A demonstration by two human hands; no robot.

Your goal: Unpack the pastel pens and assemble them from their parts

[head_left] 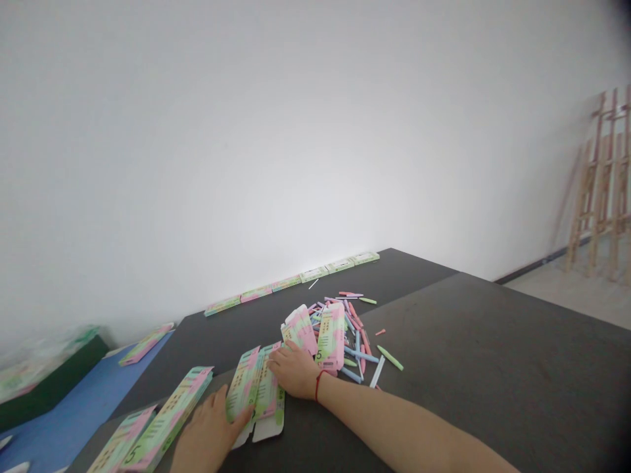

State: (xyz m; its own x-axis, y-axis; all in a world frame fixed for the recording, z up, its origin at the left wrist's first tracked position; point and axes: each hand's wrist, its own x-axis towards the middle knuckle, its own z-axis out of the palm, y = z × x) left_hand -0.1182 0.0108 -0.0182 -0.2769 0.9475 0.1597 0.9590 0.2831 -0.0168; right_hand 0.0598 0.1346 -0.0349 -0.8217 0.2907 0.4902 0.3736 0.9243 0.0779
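Note:
My left hand (pixel 210 427) is at the left edge of a flat pastel green and pink carton (pixel 242 381). Its thumb is spread away from the fingers and rests over the carton's lower part. My right hand (pixel 294 371), with a red string at the wrist, lies over the neighbouring carton (pixel 269 391), fingers stretched across its upper end. White end flaps stick out below both cartons. Past my right hand, two more cartons, a tilted one (pixel 302 328) and one marked 5 (pixel 331 332), lie on a pile of pastel pens (pixel 355 328).
More boxes (pixel 170 417) lie at the lower left. A row of boxes (pixel 286 282) runs along the white wall. Loose pens, including a green one (pixel 390 357), are scattered on the dark table (pixel 468 368). A green bin (pixel 54 381) stands on a blue surface (pixel 93 401); wooden easels (pixel 604 184) stand far right.

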